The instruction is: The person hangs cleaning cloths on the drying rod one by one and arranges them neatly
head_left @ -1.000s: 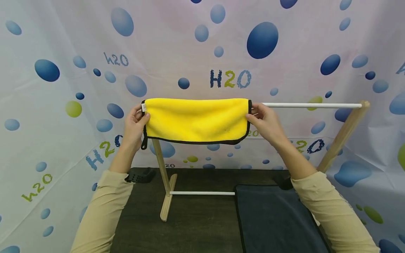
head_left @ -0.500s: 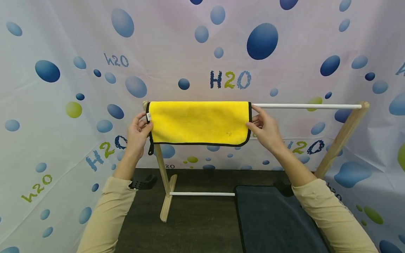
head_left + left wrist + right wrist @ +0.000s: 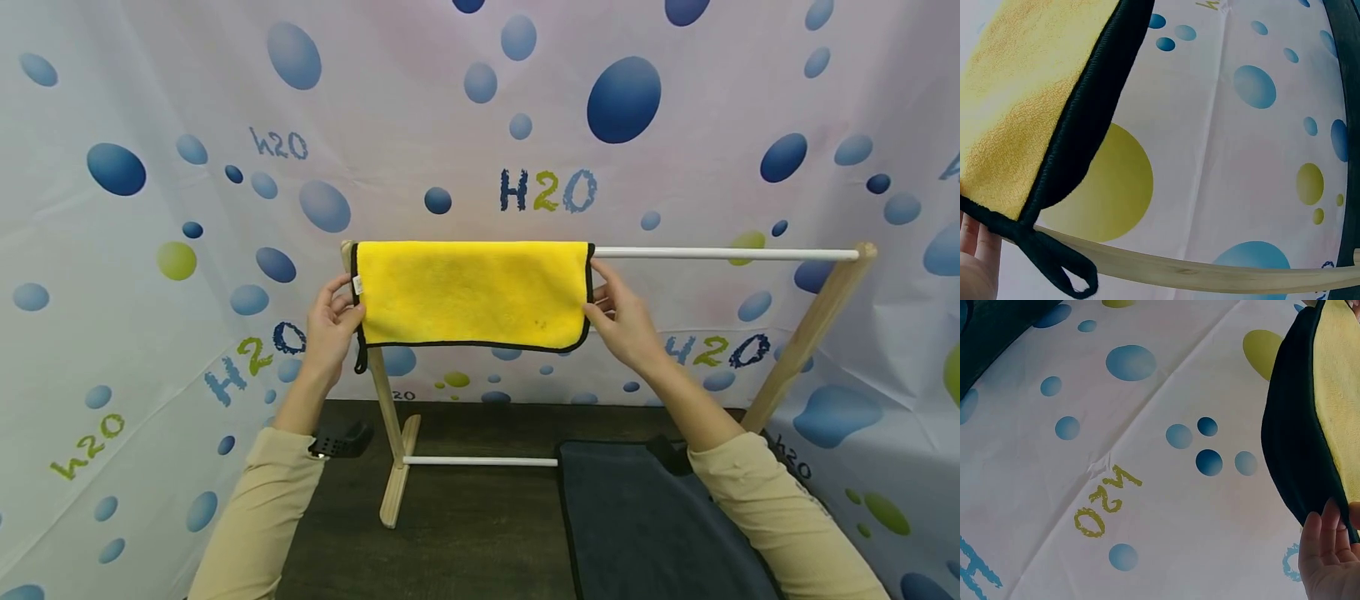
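Note:
A yellow towel (image 3: 472, 296) with black edging hangs over the left part of the white top bar (image 3: 720, 253) of a wooden rack. My left hand (image 3: 330, 329) pinches its left edge, just below a small white tag and above a black hanging loop (image 3: 1063, 265). At the opposite edge my right hand (image 3: 626, 321) pinches the towel between thumb and fingers. In the right wrist view the towel's dark underside (image 3: 1291, 425) shows behind the yellow face. The far flap is mostly hidden in the head view.
The rack has wooden posts (image 3: 810, 337) and a white lower bar (image 3: 480, 461). A dark grey cloth (image 3: 645, 517) with black edging lies on the dark table (image 3: 435, 550) at front right. A patterned curtain (image 3: 420, 100) surrounds the back and sides.
The towel has come down slightly and now lies straight and flat over the bar, its sag gone. My left hand has shifted a little right and down; the right hand has lowered slightly.

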A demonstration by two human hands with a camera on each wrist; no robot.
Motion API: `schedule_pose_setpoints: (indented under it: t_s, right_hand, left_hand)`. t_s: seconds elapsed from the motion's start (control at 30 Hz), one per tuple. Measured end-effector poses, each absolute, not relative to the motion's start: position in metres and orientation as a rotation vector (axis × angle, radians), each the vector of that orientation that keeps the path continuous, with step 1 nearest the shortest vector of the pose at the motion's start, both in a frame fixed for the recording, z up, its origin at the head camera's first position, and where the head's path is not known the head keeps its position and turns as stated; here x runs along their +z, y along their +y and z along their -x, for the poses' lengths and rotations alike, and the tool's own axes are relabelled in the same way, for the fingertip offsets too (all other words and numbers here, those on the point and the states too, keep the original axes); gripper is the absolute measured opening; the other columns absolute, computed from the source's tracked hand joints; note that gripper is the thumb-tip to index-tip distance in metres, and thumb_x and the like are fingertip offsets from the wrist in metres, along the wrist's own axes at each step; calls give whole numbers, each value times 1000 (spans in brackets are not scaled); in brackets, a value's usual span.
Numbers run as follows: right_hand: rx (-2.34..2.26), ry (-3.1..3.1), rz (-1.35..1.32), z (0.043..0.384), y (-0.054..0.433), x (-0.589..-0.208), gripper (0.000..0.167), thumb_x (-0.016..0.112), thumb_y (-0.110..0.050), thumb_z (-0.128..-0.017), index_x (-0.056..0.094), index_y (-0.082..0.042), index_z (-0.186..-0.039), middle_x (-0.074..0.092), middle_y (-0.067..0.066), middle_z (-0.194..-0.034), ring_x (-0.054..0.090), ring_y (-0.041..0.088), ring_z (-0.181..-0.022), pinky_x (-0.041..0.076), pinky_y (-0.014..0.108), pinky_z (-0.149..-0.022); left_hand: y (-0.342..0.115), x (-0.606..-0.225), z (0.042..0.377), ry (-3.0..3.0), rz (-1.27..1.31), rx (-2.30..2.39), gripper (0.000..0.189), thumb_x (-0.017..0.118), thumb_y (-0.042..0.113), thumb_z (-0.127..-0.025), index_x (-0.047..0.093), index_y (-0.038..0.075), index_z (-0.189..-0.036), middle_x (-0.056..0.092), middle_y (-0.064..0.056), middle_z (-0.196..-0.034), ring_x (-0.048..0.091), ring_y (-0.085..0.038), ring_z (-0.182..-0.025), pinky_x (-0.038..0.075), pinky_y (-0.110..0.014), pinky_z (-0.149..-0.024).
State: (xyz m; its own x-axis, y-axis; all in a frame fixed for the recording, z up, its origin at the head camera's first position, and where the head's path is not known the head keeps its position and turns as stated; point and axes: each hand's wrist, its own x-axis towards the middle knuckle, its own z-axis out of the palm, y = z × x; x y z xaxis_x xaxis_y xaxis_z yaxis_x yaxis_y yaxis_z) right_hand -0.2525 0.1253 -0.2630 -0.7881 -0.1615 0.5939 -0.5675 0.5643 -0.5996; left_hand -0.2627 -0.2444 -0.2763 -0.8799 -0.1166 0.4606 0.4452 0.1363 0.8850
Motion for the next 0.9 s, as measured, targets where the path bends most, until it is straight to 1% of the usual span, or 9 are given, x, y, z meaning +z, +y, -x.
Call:
schedule_pose_setpoints:
  t_s: [0.27, 0.4, 0.47, 0.53, 0.6, 0.67, 0.77, 0.8, 0.9]
  right_hand:
    - [1179, -2356, -609, 251, 127, -270, 67, 52, 0, -89, 20, -13, -146, 57, 19, -96, 57, 30, -82, 50, 46, -78]
    - [1195, -2374, -635, 249, 127, -278, 68, 53, -1, -89, 18, -10, -146, 57, 20, -97, 57, 30, -84, 50, 46, -77]
    - [1188, -2382, -646, 248, 128, -282, 67, 53, -1, -89, 18, -7, -145, 58, 20, -97, 57, 30, -85, 50, 46, -76]
    - [1184, -2388, -652, 247, 129, -287, 66, 53, 0, -89, 18, -4, -145, 58, 21, -98, 57, 31, -85, 50, 46, -76]
    - [1185, -2390, -656, 246, 130, -292, 65, 52, 0, -89, 18, -2, -144, 58, 22, -98, 57, 32, -85, 50, 47, -75]
    - [1188, -2398, -658, 244, 131, -297, 64, 52, -1, -90, 19, -2, -144, 58, 22, -99, 57, 31, -85, 50, 47, -76]
    - [1193, -2403, -674, 241, 132, -304, 62, 51, 0, -91, 19, -1, -144, 59, 21, -98, 58, 30, -84, 51, 46, -75]
    - [1194, -2404, -683, 240, 132, -307, 61, 50, 0, -91, 19, -1, -144, 59, 20, -98, 59, 31, -83, 51, 46, -74]
    - [1199, -2403, -706, 237, 133, -314, 58, 47, 0, -92, 20, 0, -143, 60, 17, -96, 59, 27, -79, 52, 40, -72]
  left_hand:
    - [-247, -293, 261, -2027, 326, -1768, 44, 47, 0, -91, 36, 3, -134, 58, 14, -91, 59, -3, -80, 45, -15, -77]
    - [-248, -303, 260, -2040, 335, -1732, 43, 47, -3, -91, 37, -2, -132, 58, 15, -90, 58, 0, -79, 45, -13, -76]
    - [-249, -308, 259, -2044, 325, -1716, 42, 47, -3, -91, 38, -3, -132, 60, 8, -93, 57, 1, -79, 46, -13, -76]
    - [-249, -313, 258, -2056, 308, -1701, 40, 46, -2, -92, 39, -3, -131, 61, -3, -98, 57, 2, -80, 45, -12, -76]
    - [-249, -318, 256, -2073, 293, -1681, 39, 45, 1, -93, 39, -4, -131, 59, -15, -105, 56, 4, -81, 44, -11, -76]
    - [-249, -323, 255, -2075, 285, -1686, 38, 45, 1, -94, 40, -4, -131, 56, -23, -107, 57, 3, -80, 45, -11, -76]
    - [-250, -330, 252, -2065, 289, -1712, 36, 44, -1, -93, 41, -6, -129, 56, -20, -106, 59, 1, -79, 47, -12, -75]
    - [-250, -333, 252, -2052, 295, -1731, 36, 44, -3, -93, 41, -7, -128, 58, -16, -103, 59, -1, -77, 48, -13, -74]
    - [-251, -342, 251, -2024, 316, -1756, 33, 44, -5, -92, 43, -9, -125, 58, -20, -103, 60, -2, -75, 49, -15, -72]
